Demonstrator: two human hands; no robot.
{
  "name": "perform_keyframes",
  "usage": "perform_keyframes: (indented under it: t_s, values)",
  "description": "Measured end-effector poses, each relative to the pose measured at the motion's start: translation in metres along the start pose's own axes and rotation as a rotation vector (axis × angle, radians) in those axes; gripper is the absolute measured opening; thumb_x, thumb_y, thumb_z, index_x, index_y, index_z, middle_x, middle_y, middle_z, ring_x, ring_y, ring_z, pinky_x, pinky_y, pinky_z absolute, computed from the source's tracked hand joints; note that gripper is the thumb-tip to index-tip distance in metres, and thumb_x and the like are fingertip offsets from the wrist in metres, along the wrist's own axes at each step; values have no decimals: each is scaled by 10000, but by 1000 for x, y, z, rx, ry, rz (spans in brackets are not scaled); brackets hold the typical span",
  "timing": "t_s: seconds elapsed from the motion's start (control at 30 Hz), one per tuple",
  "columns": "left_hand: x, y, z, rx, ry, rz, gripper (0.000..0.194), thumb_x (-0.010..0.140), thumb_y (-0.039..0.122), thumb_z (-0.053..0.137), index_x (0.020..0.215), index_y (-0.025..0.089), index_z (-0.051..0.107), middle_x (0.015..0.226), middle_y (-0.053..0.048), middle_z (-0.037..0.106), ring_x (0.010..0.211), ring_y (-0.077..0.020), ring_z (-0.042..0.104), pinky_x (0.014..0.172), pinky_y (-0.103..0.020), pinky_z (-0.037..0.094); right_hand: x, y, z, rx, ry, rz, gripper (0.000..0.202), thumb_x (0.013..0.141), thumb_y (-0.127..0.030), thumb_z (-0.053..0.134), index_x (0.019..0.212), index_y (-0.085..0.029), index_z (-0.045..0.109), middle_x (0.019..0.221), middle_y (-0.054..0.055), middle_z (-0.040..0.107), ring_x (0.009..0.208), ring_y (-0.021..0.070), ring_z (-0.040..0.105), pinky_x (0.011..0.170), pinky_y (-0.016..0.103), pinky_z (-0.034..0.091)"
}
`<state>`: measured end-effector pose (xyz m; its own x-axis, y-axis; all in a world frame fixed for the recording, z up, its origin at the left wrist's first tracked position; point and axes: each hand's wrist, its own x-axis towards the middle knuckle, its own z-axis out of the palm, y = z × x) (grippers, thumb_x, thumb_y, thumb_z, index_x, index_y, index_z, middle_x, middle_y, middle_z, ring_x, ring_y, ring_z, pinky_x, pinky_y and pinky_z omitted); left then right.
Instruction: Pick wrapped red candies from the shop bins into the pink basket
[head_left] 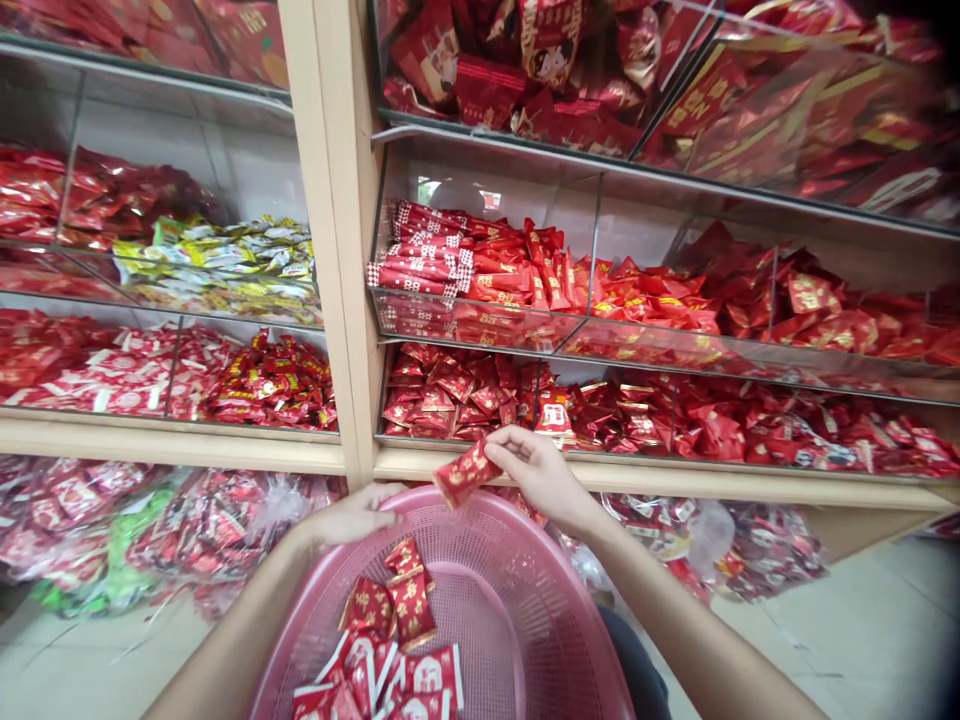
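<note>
A pink perforated basket takes up the bottom middle. Several red-and-gold packets and several red-and-white packets lie on its left side. My left hand grips the basket's rim at the upper left, fingers curled over it. Above the far rim, my right hand pinches one end of a red candy packet between thumb and fingers. Just behind that packet is the lowest shelf bin of dark red packets.
Wooden shelving with a light upright post holds clear bins of red packets. Yellow-and-white packets fill one left bin. Beneath the bottom ledge sit plastic bags of packets above a tiled floor.
</note>
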<state>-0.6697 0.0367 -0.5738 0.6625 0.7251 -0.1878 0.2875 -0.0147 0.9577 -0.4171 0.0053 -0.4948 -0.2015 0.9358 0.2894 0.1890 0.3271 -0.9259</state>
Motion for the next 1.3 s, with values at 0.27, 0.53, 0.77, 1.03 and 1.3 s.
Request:
perform_keyframes:
  t_s: [0.27, 0.53, 0.77, 1.03, 1.3]
  values:
    - [1, 4, -1, -7, -66, 88, 455, 745, 188, 554, 1200, 172, 535, 1235, -41, 585, 1072, -206, 539, 924, -298, 392, -5, 10, 20, -162, -289, 20, 229, 838, -330, 502, 775, -135, 605, 717, 6, 593, 666, 114, 521, 638, 233, 417]
    - [0, -3, -1, 53, 26, -15, 390, 744, 214, 538, 1131, 176, 569, 1044, -15, 662, 948, -186, 568, 823, -260, 433, -17, 23, 27, -536, -366, -23, 166, 834, -220, 480, 742, -158, 603, 648, -18, 578, 586, 99, 476, 560, 209, 335]
    - [2, 2, 0, 106, 21, 21, 362, 740, 236, 545, 1092, 157, 580, 1054, -23, 645, 990, -194, 534, 911, -292, 383, -31, 51, 46, -584, -384, 75, 171, 727, -69, 488, 816, -174, 589, 562, -60, 489, 515, 84, 414, 486, 185, 280]
    - [7, -11, -5, 171, 1, 98, 350, 742, 203, 521, 1084, 161, 585, 1035, -13, 641, 975, -183, 527, 917, -280, 370, -25, 67, 81, -260, -485, 272, 177, 729, -74, 501, 733, -146, 662, 570, -27, 582, 488, 82, 489, 481, 184, 379]
    - [7, -12, -5, 126, -31, 131, 316, 752, 188, 518, 1057, 140, 589, 1002, -16, 642, 934, -171, 539, 905, -276, 378, -22, 62, 103, 56, -505, 615, 188, 759, -44, 465, 800, -124, 630, 529, -41, 559, 511, 81, 588, 563, 201, 485]
